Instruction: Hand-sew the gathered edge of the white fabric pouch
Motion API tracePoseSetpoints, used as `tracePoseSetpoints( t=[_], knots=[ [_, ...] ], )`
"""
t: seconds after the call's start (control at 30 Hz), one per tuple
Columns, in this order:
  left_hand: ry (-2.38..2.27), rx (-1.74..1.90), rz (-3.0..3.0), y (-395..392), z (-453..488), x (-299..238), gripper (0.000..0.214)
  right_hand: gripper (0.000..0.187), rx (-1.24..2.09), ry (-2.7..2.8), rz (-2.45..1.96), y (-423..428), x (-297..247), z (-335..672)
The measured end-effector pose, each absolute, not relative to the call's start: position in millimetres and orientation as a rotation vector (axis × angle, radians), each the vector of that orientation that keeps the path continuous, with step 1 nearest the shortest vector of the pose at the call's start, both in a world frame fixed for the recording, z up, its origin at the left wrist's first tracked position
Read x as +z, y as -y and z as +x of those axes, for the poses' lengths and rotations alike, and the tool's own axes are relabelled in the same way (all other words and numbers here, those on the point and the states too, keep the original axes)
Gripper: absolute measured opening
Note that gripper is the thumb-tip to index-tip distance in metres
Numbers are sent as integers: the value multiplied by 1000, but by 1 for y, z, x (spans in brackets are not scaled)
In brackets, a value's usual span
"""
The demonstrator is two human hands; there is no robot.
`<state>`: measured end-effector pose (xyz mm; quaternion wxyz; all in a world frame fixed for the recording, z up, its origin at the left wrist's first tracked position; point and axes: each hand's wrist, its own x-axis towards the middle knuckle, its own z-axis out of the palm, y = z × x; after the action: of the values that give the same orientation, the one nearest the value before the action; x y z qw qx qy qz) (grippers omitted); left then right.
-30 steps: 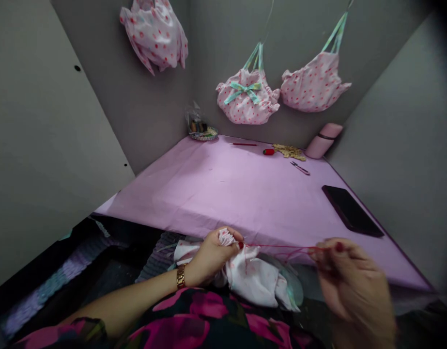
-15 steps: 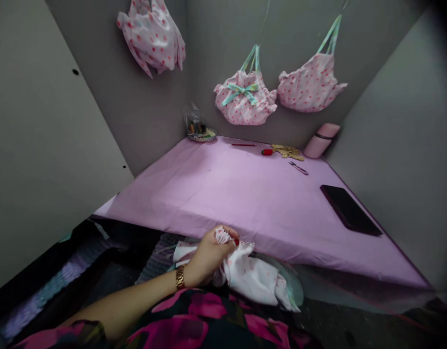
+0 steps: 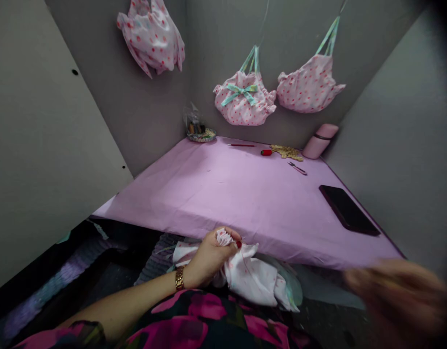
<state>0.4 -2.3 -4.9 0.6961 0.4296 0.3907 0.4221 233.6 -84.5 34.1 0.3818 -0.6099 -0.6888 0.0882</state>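
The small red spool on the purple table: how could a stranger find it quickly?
Look at the far edge of the purple table, below the two hanging dotted bags. The red spool lies between a thin red stick and tan pieces; it alone is short and round.

White red-dotted fabric (image 3: 252, 278) bunched in my lap, just below the table edge. Top edge gathered into tight pleats, pinched in my left hand (image 3: 208, 257). Rest hangs loose, crumpled rightward.

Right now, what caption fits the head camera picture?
Left hand pinches gathered dotted fabric by a purple table; blurred right hand nearby.
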Motion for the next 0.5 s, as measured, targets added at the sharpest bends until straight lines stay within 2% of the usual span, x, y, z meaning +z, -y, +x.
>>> tracePoseSetpoints(
  t=[0.13, 0.2, 0.5],
  knots=[
    [-829, 880, 971, 4, 0, -1, 14, 32, 867, 1567, -1452, 46, 9, 190],
    [-829, 874, 968, 4, 0, -2, 16, 24, 1044, 1577, -1445, 39, 0, 175],
    [-861, 916, 890, 4, 1, -6, 25, 27, 1023, 1548, -1525, 46, -8, 178]
  ],
)
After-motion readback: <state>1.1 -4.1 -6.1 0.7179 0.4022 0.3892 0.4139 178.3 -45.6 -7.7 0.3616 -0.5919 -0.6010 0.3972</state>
